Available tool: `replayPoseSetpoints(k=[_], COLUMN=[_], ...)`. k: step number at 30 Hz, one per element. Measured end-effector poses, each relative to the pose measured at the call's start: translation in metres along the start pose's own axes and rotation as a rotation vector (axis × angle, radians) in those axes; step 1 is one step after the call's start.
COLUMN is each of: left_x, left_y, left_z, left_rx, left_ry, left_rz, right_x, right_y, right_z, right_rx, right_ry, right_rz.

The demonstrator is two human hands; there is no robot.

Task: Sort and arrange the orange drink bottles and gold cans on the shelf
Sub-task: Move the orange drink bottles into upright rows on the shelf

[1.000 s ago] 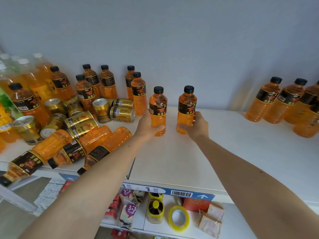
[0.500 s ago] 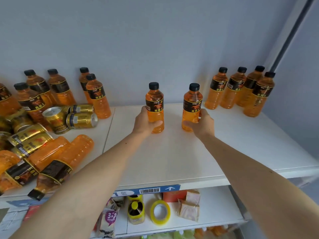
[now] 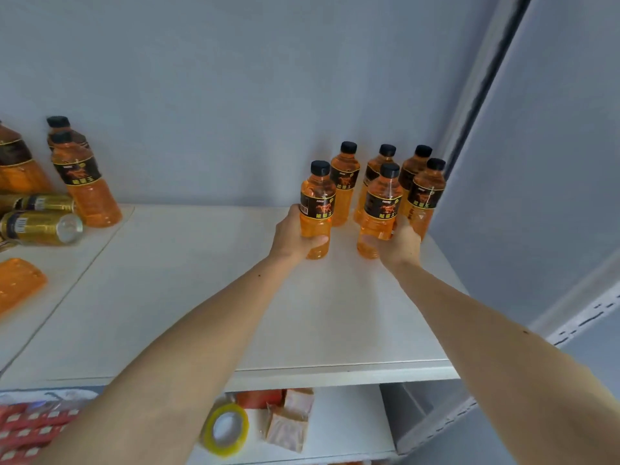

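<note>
My left hand (image 3: pixel 295 234) grips an upright orange drink bottle (image 3: pixel 317 203) with a black cap and black label. My right hand (image 3: pixel 399 243) grips a second such bottle (image 3: pixel 380 209). Both bottles are at the right end of the white shelf (image 3: pixel 235 313), just in front of a group of upright orange bottles (image 3: pixel 419 189) in the back right corner. At the left edge stand more orange bottles (image 3: pixel 84 182), with gold cans (image 3: pixel 40 226) lying on their sides beside them. One orange bottle (image 3: pixel 16 286) lies flat at the far left.
A grey wall backs the shelf and a side panel (image 3: pixel 536 162) closes it at the right. On the lower shelf lie a yellow tape roll (image 3: pixel 226 429), brown packets (image 3: pixel 290 421) and red packages (image 3: pixel 30 427).
Both hands have carried their bottles to the right along the shelf, up to the group in the back right corner. The view has swung right, so most of the left pile is out of frame.
</note>
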State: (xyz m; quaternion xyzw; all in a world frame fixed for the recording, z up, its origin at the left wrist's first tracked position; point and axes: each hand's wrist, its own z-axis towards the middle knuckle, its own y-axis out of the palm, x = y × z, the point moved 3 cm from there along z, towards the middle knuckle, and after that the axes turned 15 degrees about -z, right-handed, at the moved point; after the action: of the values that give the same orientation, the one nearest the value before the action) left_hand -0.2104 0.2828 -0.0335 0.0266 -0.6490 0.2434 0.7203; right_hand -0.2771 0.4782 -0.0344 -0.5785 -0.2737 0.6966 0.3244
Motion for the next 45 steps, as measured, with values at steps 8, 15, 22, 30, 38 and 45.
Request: replayPoseSetpoints(k=[8, 15, 22, 30, 38, 45], left_x=[0.012, 0.01, 0.005, -0.012, -0.013, -0.014], left_y=[0.048, 0.066, 0.067, 0.072, 0.071, 0.073], left_z=[0.014, 0.03, 0.029, 0.019, 0.027, 0.037], left_rx=[0.04, 0.058, 0.064, 0.072, 0.038, 0.048], left_ry=[0.012, 0.006, 0.014, -0.029, -0.043, -0.055], left_rz=[0.042, 0.026, 0.011, 0.071, 0.1, 0.122], right_x=[0.022, 0.027, 0.033, 0.042, 0.037, 0.038], right_y=[0.005, 0.013, 0.016, 0.023, 0.031, 0.036], right_z=[0.022, 0.031, 0.026, 0.017, 0.032, 0.039], right_rx=[-0.012, 0.007, 0.028, -0.003, -0.026, -0.035], right_ry=[-0.009, -0.012, -0.043, -0.031, 0.022, 0.032], right_rz=[0.032, 0.047, 0.03, -0.011, -0.103, -0.119])
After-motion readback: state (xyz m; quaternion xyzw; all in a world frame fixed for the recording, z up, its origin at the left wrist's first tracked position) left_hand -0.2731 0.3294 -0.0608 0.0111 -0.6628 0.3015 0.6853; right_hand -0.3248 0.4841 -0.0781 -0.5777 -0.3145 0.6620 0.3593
